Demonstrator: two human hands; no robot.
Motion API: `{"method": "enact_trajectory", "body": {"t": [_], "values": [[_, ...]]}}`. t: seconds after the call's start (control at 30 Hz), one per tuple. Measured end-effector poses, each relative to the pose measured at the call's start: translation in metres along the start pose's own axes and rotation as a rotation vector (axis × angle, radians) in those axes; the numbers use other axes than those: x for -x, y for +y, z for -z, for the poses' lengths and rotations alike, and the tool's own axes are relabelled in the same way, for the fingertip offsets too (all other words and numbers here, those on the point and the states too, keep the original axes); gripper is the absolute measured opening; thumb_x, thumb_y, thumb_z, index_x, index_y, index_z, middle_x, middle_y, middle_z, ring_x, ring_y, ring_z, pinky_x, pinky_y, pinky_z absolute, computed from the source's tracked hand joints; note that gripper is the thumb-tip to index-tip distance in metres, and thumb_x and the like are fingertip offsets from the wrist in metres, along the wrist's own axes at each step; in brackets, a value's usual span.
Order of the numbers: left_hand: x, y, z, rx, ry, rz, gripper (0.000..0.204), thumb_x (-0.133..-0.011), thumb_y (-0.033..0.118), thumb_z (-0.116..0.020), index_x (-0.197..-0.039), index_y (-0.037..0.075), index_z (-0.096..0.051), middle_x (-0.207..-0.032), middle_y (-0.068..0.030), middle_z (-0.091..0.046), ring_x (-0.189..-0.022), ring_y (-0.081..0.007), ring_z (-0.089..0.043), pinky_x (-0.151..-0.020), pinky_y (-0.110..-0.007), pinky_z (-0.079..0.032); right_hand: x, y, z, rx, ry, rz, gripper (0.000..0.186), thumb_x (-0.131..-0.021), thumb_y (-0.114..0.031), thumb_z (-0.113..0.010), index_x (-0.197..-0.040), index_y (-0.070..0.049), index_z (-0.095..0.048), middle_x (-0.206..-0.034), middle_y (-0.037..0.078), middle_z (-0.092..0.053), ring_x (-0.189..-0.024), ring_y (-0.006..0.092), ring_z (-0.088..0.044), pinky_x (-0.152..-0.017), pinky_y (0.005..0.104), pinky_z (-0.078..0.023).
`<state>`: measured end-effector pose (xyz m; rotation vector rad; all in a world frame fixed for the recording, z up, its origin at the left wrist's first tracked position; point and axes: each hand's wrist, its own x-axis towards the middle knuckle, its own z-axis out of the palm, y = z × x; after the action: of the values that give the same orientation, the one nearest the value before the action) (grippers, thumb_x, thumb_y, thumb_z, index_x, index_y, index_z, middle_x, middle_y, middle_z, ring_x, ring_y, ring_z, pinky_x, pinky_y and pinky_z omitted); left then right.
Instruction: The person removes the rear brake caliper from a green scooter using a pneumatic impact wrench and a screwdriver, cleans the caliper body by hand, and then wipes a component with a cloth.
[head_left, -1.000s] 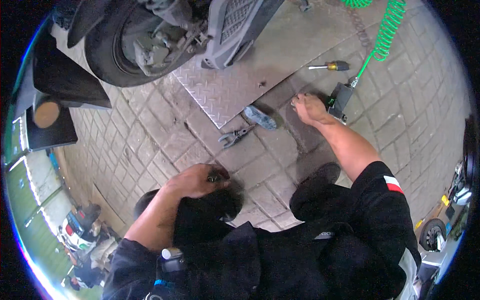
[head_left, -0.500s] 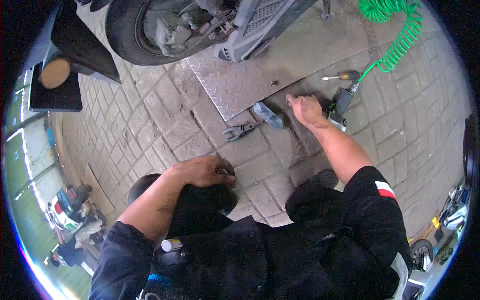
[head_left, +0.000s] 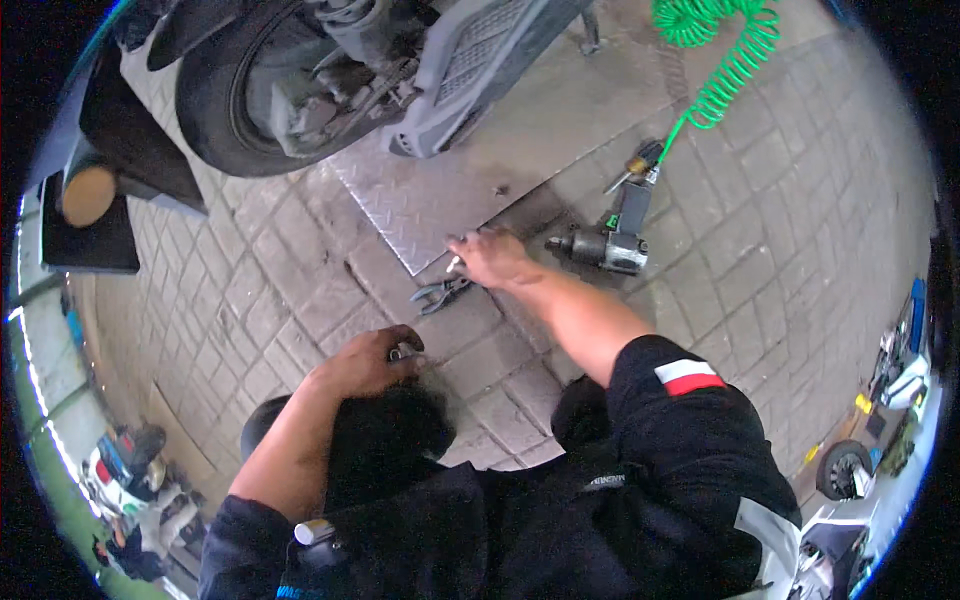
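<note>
My right hand point(head_left: 492, 262) reaches over the edge of the steel plate point(head_left: 380, 195), fingers curled round a small pale item I cannot make out. Pliers point(head_left: 434, 294) lie just below it; the grey-blue pad seen earlier is out of sight. To its right rest an air impact wrench point(head_left: 615, 250) on a green coiled hose point(head_left: 730, 75) and a yellow-and-black screwdriver point(head_left: 640, 162) by the hose fitting. My left hand point(head_left: 365, 365) is closed on a small metal part point(head_left: 396, 354) above my left knee.
A scooter's front wheel point(head_left: 215, 125) and grey bodywork point(head_left: 455, 90) overhang the plate. A black stand with a round tan pad point(head_left: 88, 195) is at left. A co-worker point(head_left: 135, 550) is beside a motorbike point(head_left: 120, 470) at lower left; a loose wheel point(head_left: 840, 470) lies far right.
My right hand has moved left and down from beside the wrench to above the pliers, uncovering the wrench's head. The screwdriver now lies slanted. My left hand remains closed near my knee.
</note>
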<state>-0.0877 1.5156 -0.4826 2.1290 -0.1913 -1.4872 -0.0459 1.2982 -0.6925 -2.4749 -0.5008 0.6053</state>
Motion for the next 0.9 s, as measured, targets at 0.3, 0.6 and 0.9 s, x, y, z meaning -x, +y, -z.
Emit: {"method": "enact_trajectory", "body": {"t": [0.3,0.6,0.9], "values": [[0.018,0.002,0.0,-0.002,0.043,-0.046,0.033,-0.087,0.016,-0.053,-0.118,0.009,-0.047,-0.102,-0.0211,-0.059,-0.098,-0.0353,-0.057,-0.084,-0.044,-0.043,0.079,0.14,0.165,0.598,-0.35,-0.028,0.029,-0.086,-0.022,-0.049,-0.112,-0.018,-0.061,-0.132,0.008,-0.048,-0.129,0.0235,-0.036,-0.107,0.0448,-0.026],[0.013,0.027,0.007,-0.168,-0.042,-0.105,0.03,-0.082,0.013,-0.056,-0.111,0.008,-0.05,-0.095,-0.0188,-0.06,-0.096,-0.0362,-0.058,-0.076,-0.045,-0.043,0.095,0.192,0.136,0.687,-0.261,0.306,0.028,-0.089,-0.027,-0.042,-0.108,-0.016,-0.059,-0.11,0.009,-0.056,-0.11,0.0297,-0.05,-0.097,0.0429,-0.036],[0.019,0.021,0.015,-0.087,0.245,-0.177,0.029,-0.082,0.008,-0.055,-0.111,0.003,-0.054,-0.095,-0.0168,-0.063,-0.083,-0.0305,-0.063,-0.072,-0.039,-0.049,0.134,0.152,0.127,0.777,-0.339,0.194,0.023,-0.075,-0.017,-0.055,-0.097,-0.008,-0.054,-0.082,0.012,-0.059,-0.078,0.0288,-0.061,-0.073,0.0391,-0.049]]}}
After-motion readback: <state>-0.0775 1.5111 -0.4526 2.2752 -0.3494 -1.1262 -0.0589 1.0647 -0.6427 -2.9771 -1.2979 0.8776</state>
